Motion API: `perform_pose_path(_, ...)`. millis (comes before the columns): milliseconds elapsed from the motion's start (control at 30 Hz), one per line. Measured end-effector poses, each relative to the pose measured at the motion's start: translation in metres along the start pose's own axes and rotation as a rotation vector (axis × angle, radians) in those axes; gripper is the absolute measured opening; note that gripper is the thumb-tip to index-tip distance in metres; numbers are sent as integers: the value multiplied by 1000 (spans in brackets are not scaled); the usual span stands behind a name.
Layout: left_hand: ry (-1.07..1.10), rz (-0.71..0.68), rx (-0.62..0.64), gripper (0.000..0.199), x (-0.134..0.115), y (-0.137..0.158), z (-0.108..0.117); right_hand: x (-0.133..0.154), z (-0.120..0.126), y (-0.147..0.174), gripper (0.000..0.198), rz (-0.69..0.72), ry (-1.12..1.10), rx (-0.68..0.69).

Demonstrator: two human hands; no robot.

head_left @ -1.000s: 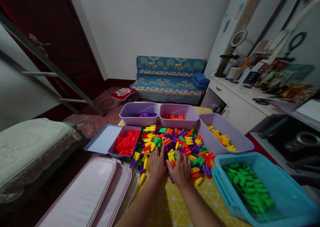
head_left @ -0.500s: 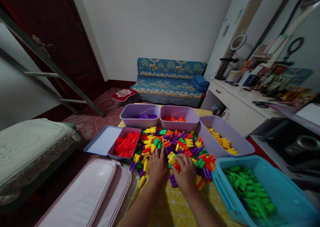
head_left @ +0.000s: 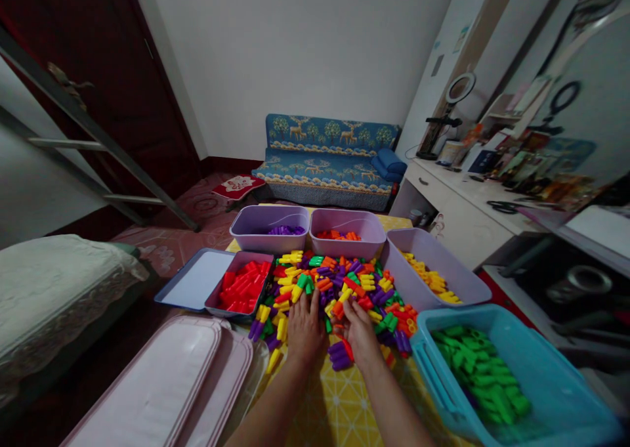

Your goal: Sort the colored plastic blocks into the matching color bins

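Observation:
A heap of plastic building blocks (head_left: 325, 283) in purple, yellow, orange, green and red covers the middle of the table. My left hand (head_left: 304, 329) rests on the near side of the heap, palm down, with its fingers stretched forward close to a green block (head_left: 306, 283). To its right, my right hand (head_left: 363, 334) is turned partly on its side, thumb and fingers closed around an orange block (head_left: 338, 310). A purple block (head_left: 340, 363) lies on the yellow tablecloth (head_left: 339, 404) just below that hand.
Lilac bins hold purple blocks (head_left: 285, 230), orange blocks (head_left: 339, 235) and yellow blocks (head_left: 433, 279). A box with red blocks (head_left: 243, 286) stands left, its lid (head_left: 197, 279) folded open. Green blocks (head_left: 485, 371) lie in a teal bin (head_left: 556, 368). Pink lids (head_left: 152, 375) are stacked at the near left.
My right hand has turned from palm down onto its side, and the orange block now shows at its fingertips. My left hand stays on the heap. The whole view has shifted slightly.

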State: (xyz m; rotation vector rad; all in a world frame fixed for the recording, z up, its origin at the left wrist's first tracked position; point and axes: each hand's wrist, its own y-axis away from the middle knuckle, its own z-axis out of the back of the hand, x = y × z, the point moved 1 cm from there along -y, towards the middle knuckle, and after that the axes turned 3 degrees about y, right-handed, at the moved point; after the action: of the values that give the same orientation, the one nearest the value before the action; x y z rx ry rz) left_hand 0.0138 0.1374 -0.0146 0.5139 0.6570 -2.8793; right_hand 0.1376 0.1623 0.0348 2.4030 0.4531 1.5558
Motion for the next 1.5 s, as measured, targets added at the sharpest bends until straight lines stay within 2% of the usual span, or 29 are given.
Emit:
perform_pose_path(133,-3,-5,4,68,-1,-1,3,6,-2,4,47,-42,-103,28)
perform_pose_path(267,-8,-4,8,69,-2,-1,4,12,0,12,43,-52,-143,37)
perform_pose_path(467,3,6,5,73,-1,0,1,11,1,18,38,-1,15,7)
perform_pose_path(567,6,6,7,72,0,0,1,13,-2,18,33,16,-18,20)
perform_pose_path(667,8,2,11,70,0,0,1,14,-4,17,36,-1,-61,16)
perform_pose_path(867,6,-5,-5,72,2,1,-3,8,-2,17,43,49,43,51)
perform_pose_path(1000,-4,-11,-5,73,2,0,-2,11,-3,14,45,149,145,22)
perform_pose_path(1267,12,-3,-6,75,0,0,1,39,-5,-23,47,552,587,-114)
perform_pose_path(1333,7,-3,-5,74,0,1,0,43,0,-28,46,564,618,-130)
perform_pose_path(1400,0,-3,3,73,1,1,-1,51,10,-34,45,506,532,-160)
perform_pose_path(1500,-6,-4,12,74,1,0,0,72,32,-47,38,433,150,-288)
